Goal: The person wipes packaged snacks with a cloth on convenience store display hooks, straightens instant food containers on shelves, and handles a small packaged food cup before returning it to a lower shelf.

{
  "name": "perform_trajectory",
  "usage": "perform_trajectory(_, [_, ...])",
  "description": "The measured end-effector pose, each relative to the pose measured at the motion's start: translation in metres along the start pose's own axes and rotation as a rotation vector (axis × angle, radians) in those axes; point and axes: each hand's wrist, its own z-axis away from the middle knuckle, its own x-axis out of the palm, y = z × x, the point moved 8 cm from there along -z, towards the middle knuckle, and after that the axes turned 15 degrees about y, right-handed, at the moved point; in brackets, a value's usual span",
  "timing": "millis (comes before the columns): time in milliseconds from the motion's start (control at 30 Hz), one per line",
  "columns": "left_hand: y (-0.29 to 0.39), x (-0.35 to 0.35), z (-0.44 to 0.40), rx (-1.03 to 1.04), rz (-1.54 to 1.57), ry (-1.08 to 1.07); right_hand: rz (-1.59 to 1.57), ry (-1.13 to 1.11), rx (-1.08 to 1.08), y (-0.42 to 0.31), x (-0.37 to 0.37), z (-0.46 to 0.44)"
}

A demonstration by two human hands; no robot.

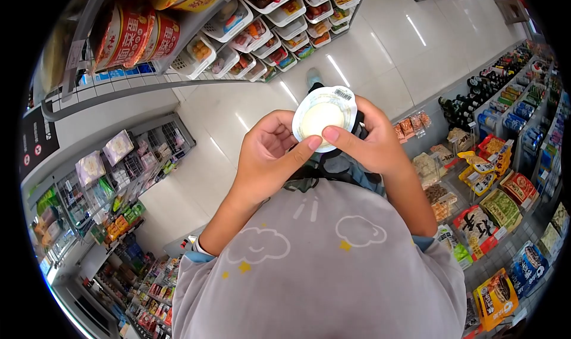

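Both thumbs press on a small round white plastic cup point(326, 114) with a cream-coloured middle, a pale flared rim and a barcode at its upper edge. My left hand point(275, 148) grips its left side, thumb on the lower face and fingers curled next to the rim. From the right, my right hand point(373, 139) is closed around the opposite edge, its fingers mostly hidden behind the cup. The cup is held up in front of a grey apron point(333, 267) with cloud and star prints, over the tiled floor.
White baskets of packaged food point(247, 35) line a shelf ahead, beside large red instant-noodle tubs point(122, 35). Snack bags point(493, 214) and bottles point(476, 89) fill shelves on the right. A wire rack point(160, 142) stands left. A shoe point(313, 77) shows on the floor point(380, 47).
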Motion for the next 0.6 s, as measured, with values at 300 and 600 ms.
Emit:
perform_trajectory(300, [0.004,0.014,0.01,0.133,-0.07,-0.003,0.045,0.011,-0.171,-0.001,-0.018,0.007])
perform_trajectory(600, [0.001,0.037,0.015,0.13,-0.127,-0.078,-0.006,0.053,-0.198,-0.01,-0.035,0.02])
